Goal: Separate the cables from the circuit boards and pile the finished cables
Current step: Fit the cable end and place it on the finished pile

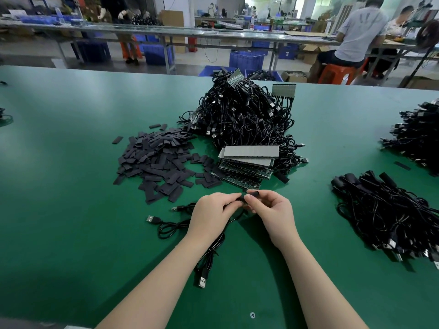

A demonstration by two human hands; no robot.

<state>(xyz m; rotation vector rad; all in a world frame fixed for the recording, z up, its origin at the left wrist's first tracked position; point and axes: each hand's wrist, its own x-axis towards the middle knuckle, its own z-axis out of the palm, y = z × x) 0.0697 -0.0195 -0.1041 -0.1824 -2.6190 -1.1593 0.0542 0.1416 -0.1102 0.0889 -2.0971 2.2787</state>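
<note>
Green table [71,162]: both hands [244,210] pinch one black sleeve [253,193]; no legible writing.

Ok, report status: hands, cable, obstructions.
Left hand and right hand both pinch one cable end. Finished pile sits right. Nothing blocking.

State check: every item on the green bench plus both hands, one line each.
left hand: pinching a cable end
right hand: pinching a small black sleeve at that end
loose cables: lying under the hands, USB plugs free
tangled heap: cables still on boards
board stack: lying flat, fanned
sleeve pile: loose, scattered
finished cables: piled at right
</note>
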